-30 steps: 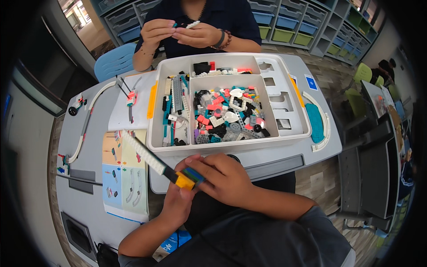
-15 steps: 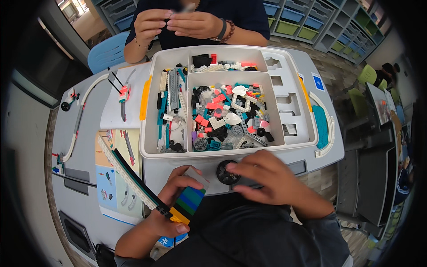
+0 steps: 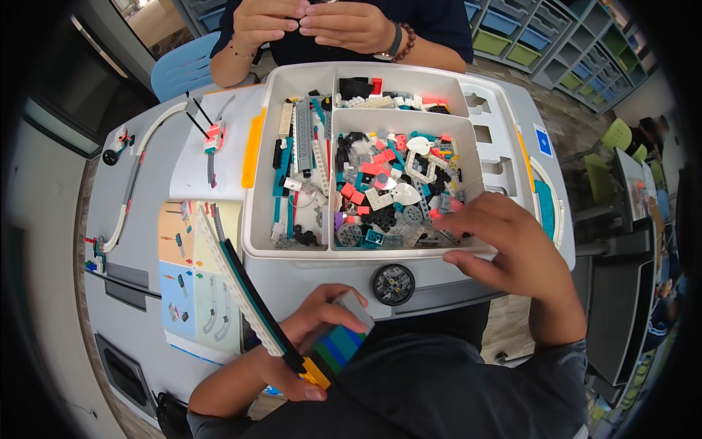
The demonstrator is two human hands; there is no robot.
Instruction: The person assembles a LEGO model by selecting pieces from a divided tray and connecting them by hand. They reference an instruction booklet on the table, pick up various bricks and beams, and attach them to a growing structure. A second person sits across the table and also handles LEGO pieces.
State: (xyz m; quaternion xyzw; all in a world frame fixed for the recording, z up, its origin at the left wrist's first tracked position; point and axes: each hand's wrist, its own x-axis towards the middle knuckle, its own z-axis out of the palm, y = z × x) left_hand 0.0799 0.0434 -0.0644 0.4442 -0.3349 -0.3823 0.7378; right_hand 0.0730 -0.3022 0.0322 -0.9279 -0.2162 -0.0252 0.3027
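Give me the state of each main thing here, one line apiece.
Left hand: closed around the brick build
Brick build: held, tilted
Right hand: thumb and fingers parted, at the near right corner of the tray
Tray: uncovered, holding loose parts
Black wheel: lying flat on the table
Picture booklet: lying flat, partly hidden

Dark grey shirt (image 3: 431, 388) — short sleeves (image 3: 557, 377), same shade — forearms (image 3: 559, 314) and fingers (image 3: 488, 225) bare.

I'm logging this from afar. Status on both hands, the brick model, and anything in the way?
Left hand gripping brick model. Right hand open over near right corner of tray. Black wheel on table between them, apparently blocking neither.
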